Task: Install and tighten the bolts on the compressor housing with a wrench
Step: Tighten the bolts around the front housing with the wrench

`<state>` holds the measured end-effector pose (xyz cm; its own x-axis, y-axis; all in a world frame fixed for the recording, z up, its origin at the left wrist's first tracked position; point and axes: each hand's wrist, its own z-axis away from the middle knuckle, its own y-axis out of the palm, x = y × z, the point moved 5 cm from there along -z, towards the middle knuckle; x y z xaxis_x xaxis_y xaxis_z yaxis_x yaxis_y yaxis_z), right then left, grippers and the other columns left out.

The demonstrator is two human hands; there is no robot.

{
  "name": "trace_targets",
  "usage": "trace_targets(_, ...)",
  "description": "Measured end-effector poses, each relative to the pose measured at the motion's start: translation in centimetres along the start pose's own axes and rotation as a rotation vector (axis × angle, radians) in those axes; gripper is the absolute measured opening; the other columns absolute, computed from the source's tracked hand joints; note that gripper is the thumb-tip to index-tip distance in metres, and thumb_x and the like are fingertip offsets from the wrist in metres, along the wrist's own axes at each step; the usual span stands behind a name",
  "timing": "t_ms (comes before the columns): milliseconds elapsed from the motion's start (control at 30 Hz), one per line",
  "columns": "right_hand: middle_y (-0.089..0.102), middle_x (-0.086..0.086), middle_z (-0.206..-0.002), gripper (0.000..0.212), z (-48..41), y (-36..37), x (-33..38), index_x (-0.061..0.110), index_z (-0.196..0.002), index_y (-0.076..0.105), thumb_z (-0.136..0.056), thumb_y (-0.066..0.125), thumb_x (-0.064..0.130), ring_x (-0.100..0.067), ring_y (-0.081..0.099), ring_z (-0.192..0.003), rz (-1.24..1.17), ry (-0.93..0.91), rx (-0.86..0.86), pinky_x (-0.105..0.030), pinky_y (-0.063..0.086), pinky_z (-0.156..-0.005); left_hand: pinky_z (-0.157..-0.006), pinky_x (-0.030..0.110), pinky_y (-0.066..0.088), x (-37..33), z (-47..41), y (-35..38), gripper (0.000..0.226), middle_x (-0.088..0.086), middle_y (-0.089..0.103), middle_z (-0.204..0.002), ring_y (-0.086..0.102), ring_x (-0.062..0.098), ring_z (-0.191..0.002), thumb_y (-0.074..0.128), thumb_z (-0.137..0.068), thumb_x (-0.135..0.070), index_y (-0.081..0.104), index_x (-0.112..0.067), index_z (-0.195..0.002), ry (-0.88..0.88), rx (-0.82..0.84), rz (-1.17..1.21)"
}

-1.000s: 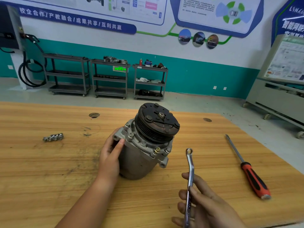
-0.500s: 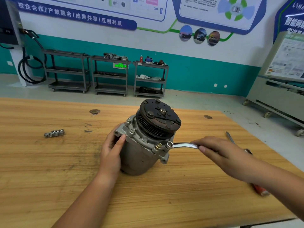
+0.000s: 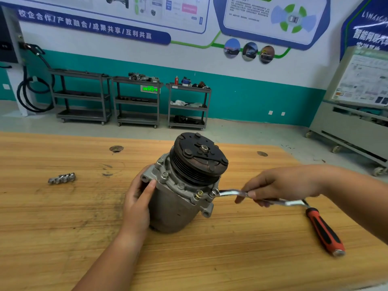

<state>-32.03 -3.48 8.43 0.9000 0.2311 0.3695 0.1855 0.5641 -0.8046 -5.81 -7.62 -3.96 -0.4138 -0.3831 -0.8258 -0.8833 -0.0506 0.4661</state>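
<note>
Centre of frame: the compressor (image 3: pixel 184 185) stands on the counter (image 3: pixel 63 227), the left hand (image 3: pixel 136 198) still gripping its left side with curled fingers. The wrench (image 3: pixel 231 193), held free at lower right a second ago, now has its ring end on a flange bolt (image 3: pixel 213 193). The right hand (image 3: pixel 279 185) closes its fingers round the shaft, so tightening can probably begin.

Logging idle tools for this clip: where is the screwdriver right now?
In the head view the screwdriver lies at the right of the table, just beyond the end of the wrench that the right hand holds.
</note>
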Motion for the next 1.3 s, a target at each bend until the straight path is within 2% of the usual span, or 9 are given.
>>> trace_targets(167, 0.059, -0.002, -0.069, 0.028, 1.3, 4.3, 1.6, 0.009, -0.111, 0.059, -0.094, 0.047, 0.027, -0.014, 0.065, -0.059, -0.837, -0.031, 0.335, -0.028, 0.058, -0.057, -0.077, 0.016, 0.051, 0.0, 0.0, 0.0, 0.04, -0.005, 0.071, -0.113, 0.064, 0.012, -0.108, 0.069, -0.068, -0.043, 0.069, -0.033, -0.107, 0.001, -0.012, -0.005)
trace_targets(467, 0.067, -0.021, -0.062, 0.02, 0.8, 10.2, 9.6, 0.002, -0.062, 0.072, -0.069, 0.056, 0.011, -0.031, 0.067, -0.048, -1.868, -0.144, -0.141, -0.029, 0.049, -0.032, -0.09, 0.035, 0.048, 0.3, 0.0, -0.2, 0.045, 0.002, 0.068, -0.118, 0.061, 0.022, -0.114, 0.073, -0.071, -0.04, 0.068, -0.031, -0.115, -0.024, 0.002, -0.013)
trace_targets(567, 0.068, -0.028, -0.074, 0.026, -0.9, 10.0, 12.8, -0.009, -0.08, 0.067, -0.081, 0.048, 0.009, -0.035, 0.069, -0.056, -2.244, -0.338, -0.135, -0.035, 0.052, -0.035, -0.092, 0.035, 0.052, 0.4, 0.0, -0.1, 0.041, 0.011, 0.066, -0.122, 0.058, 0.031, -0.118, 0.068, -0.074, -0.027, 0.065, -0.023, -0.115, -0.032, 0.001, 0.014)
trace_targets(700, 0.068, -0.029, -0.08, 0.035, -1.8, 9.3, 14.3, -0.011, -0.08, 0.066, -0.094, 0.044, 0.012, -0.035, 0.07, -0.06, -2.417, -0.471, -0.192, -0.036, 0.055, -0.044, -0.109, 0.063, 0.031, 0.2, 0.1, 0.0, 0.049, 0.024, 0.057, -0.12, 0.046, 0.05, -0.124, 0.074, -0.071, -0.023, 0.059, -0.009, -0.115, -0.067, 0.001, 0.013)
trace_targets(800, 0.07, -0.025, -0.079, 0.031, -1.1, 10.0, 14.4, -0.004, -0.075, 0.075, -0.083, 0.051, 0.013, -0.033, 0.07, -0.062, -2.384, -0.512, -0.204, -0.037, 0.056, -0.043, -0.103, 0.052, 0.042, 0.2, 0.1, 0.0, 0.046, 0.015, 0.061, -0.117, 0.054, 0.041, -0.118, 0.08, -0.066, -0.042, 0.063, -0.025, -0.105, -0.059, -0.021, -0.017)
trace_targets(900, 0.067, -0.014, -0.064, 0.023, 0.4, 12.2, 12.7, 0.007, -0.077, 0.078, -0.064, 0.067, 0.022, -0.028, 0.068, -0.055, -2.134, -0.427, -0.232, -0.038, 0.056, -0.052, -0.095, 0.047, 0.049, 0.4, 0.2, -0.1, 0.032, 0.007, 0.069, -0.115, 0.059, 0.036, -0.115, 0.065, -0.075, -0.033, 0.069, -0.034, -0.107, -0.043, -0.001, 0.015)
trace_targets(967, 0.056, -0.01, -0.055, 0.04, 1.1, 13.7, 10.3, 0.007, -0.085, 0.078, -0.052, 0.087, 0.029, -0.022, 0.058, -0.048, -1.872, -0.343, -0.3, -0.031, 0.05, -0.054, -0.094, 0.045, 0.049, 0.3, 0.2, -0.2, 0.033, 0.002, 0.07, -0.115, 0.061, 0.028, -0.114, 0.063, -0.075, -0.034, 0.07, -0.038, -0.108, -0.02, 0.0, 0.001)
trace_targets(1133, 0.048, 0.0, -0.051, 0.017, 2.8, 13.4, 2.4, 0.002, -0.094, 0.055, -0.089, 0.051, 0.018, -0.009, 0.036, -0.044, -1.117, -0.117, -0.477, -0.014, 0.03, -0.045, -0.075, 0.014, 0.052, -0.2, 0.1, -0.2, 0.028, -0.008, 0.071, -0.112, 0.065, 0.008, -0.105, 0.065, -0.08, -0.031, 0.071, -0.039, -0.106, 0.023, 0.041, -0.047)
trace_targets(1300, 0.059, 0.009, -0.07, 0.011, 4.1, 7.9, -1.2, 0.022, -0.095, 0.063, -0.088, 0.055, 0.022, -0.001, 0.047, -0.063, -0.436, -0.188, -0.661, -0.017, 0.037, -0.061, -0.079, 0.02, 0.049, -0.4, 0.2, 0.0, 0.03, -0.007, 0.07, -0.114, 0.063, 0.012, -0.109, 0.06, -0.078, -0.036, 0.069, -0.04, -0.106, 0.014, 0.049, -0.06)
